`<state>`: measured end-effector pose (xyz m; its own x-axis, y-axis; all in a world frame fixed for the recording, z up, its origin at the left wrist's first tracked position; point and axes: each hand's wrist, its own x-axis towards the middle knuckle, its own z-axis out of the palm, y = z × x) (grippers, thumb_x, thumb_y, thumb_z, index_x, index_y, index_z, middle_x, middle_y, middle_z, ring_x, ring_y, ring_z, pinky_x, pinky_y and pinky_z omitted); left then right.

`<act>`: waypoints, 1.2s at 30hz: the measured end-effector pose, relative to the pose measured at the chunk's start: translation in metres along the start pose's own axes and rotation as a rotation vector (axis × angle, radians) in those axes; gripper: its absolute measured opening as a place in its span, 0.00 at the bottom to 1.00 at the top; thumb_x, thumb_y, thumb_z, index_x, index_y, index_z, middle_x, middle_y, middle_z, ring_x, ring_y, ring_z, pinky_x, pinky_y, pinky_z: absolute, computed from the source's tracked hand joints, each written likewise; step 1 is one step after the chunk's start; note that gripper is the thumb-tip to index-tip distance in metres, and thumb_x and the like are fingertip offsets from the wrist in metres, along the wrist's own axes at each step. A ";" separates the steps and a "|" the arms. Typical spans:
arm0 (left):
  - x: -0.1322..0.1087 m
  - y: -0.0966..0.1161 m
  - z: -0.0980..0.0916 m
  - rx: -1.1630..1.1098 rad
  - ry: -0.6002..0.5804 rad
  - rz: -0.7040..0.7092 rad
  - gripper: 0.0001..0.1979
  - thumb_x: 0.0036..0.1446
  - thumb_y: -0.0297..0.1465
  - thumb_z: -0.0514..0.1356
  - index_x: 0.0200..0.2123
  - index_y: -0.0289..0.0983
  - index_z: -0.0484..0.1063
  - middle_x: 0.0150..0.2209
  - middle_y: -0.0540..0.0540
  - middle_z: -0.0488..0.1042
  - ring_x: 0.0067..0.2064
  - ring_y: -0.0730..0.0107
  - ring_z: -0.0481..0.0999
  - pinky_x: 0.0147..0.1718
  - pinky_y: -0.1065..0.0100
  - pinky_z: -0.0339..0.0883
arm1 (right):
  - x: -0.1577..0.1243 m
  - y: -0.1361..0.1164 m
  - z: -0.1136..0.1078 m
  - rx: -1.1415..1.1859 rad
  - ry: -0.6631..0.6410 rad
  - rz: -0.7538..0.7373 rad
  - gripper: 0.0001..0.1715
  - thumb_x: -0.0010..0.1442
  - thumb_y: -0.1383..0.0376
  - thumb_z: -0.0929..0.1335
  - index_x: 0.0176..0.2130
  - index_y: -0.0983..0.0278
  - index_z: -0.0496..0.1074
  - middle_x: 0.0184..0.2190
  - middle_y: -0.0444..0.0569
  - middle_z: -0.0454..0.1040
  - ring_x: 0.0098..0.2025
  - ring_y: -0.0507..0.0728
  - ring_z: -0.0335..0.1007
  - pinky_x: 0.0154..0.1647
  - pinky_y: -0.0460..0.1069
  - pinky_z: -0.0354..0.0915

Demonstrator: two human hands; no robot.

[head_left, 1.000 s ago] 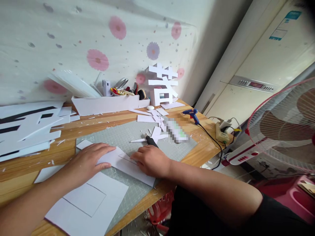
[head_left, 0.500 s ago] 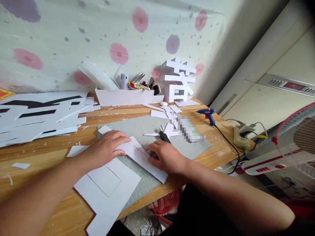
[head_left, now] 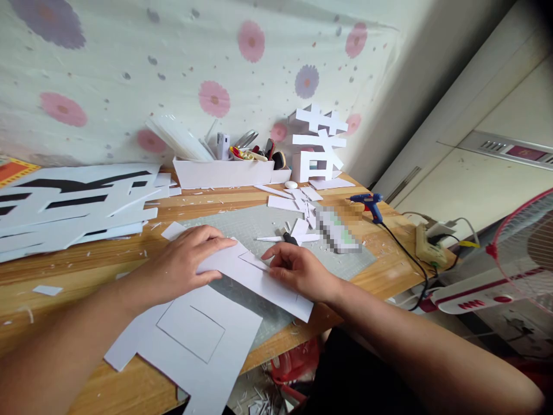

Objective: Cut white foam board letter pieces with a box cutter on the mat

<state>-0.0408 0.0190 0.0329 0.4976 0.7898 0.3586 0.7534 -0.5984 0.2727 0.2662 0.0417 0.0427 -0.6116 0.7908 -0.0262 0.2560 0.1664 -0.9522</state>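
My left hand (head_left: 190, 259) grips a white foam board strip (head_left: 254, 274), fingers across its top and thumb at its near edge. A narrow rectangle is outlined on the strip. At the strip's far edge my right hand (head_left: 300, 271) has its fingers pinched on the board beside that outline. Nearer me is a wider white board part (head_left: 194, 328) with a larger outline; my left hand hides whether the two parts join. A black-handled tool (head_left: 289, 236) lies behind my right hand among scraps on the grey cutting mat (head_left: 233, 222).
A blue glue gun (head_left: 369, 204) stands at the right, its cord running to a power strip (head_left: 427, 245). At the back are a white tool box (head_left: 224, 173) and a raised white character (head_left: 319, 141). Cut boards (head_left: 86, 202) are stacked left; a fan (head_left: 527, 253) stands right.
Both hands have shifted slightly right with the board, which has turned and come up off the mat at the strip. My right fingers have drawn together on the strip's far edge.
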 end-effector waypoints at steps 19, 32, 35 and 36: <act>-0.002 -0.019 0.008 0.052 -0.047 -0.069 0.21 0.63 0.40 0.62 0.60 0.53 0.76 0.52 0.50 0.80 0.50 0.56 0.81 0.52 0.62 0.72 | -0.048 0.036 -0.158 -0.632 0.634 0.005 0.03 0.58 0.68 0.68 0.32 0.61 0.73 0.29 0.48 0.83 0.33 0.58 0.78 0.36 0.51 0.68; -0.006 -0.023 0.021 0.060 0.001 -0.128 0.22 0.65 0.47 0.61 0.61 0.54 0.75 0.54 0.49 0.78 0.52 0.53 0.80 0.50 0.60 0.71 | -0.068 0.039 -0.166 -0.919 0.347 0.037 0.08 0.61 0.72 0.67 0.36 0.63 0.77 0.36 0.51 0.85 0.35 0.56 0.77 0.40 0.49 0.67; -0.008 -0.026 0.025 0.061 0.022 -0.113 0.22 0.65 0.46 0.60 0.60 0.54 0.75 0.56 0.50 0.79 0.54 0.52 0.79 0.54 0.58 0.70 | -0.067 0.042 -0.167 -0.915 0.396 0.014 0.08 0.62 0.72 0.67 0.35 0.63 0.77 0.36 0.50 0.85 0.36 0.56 0.78 0.41 0.49 0.67; -0.008 -0.028 0.026 0.063 0.027 -0.105 0.22 0.65 0.46 0.60 0.61 0.54 0.75 0.56 0.50 0.79 0.54 0.52 0.79 0.56 0.57 0.69 | -0.067 0.043 -0.168 -0.909 0.436 0.014 0.08 0.62 0.72 0.67 0.35 0.63 0.76 0.37 0.50 0.85 0.37 0.56 0.78 0.42 0.49 0.67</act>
<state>-0.0552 0.0328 -0.0010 0.4029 0.8435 0.3552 0.8268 -0.5019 0.2540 0.4437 0.0950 0.0546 -0.3237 0.9122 0.2513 0.8462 0.3979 -0.3545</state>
